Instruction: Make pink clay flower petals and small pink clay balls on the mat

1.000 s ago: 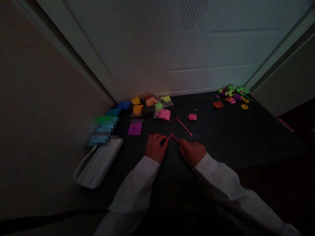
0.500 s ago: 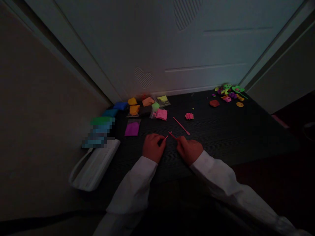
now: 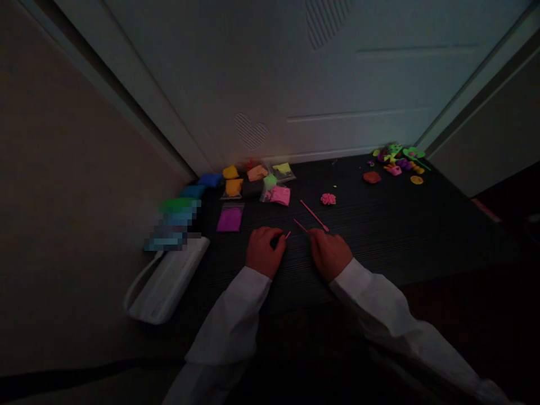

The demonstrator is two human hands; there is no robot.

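Observation:
Between thumb and forefinger, my left hand (image 3: 265, 251) pinches a small pink strip (image 3: 288, 235); only its tip shows. My right hand (image 3: 330, 253) is closed round a thin pink modelling tool (image 3: 300, 225), its pointed end directed up and left. The tool and the strip are apart, with a narrow gap between them. Beyond my right hand a second pink modelling tool (image 3: 314, 215) lies on the dark table (image 3: 379, 225). A ruffled pink clay piece (image 3: 328, 199) sits just past it.
Bags of coloured clay, among them a purple one (image 3: 230, 219) and a pink one (image 3: 280, 195), lie at the back left. A white power strip (image 3: 169, 281) stands on the left. At the far right are small clay figures (image 3: 394, 160) and a red clay lump (image 3: 372, 178).
My right hand has drawn the tool away to the right, so its tip no longer meets the pink strip. My left hand keeps its pinch. The view has shifted slightly.

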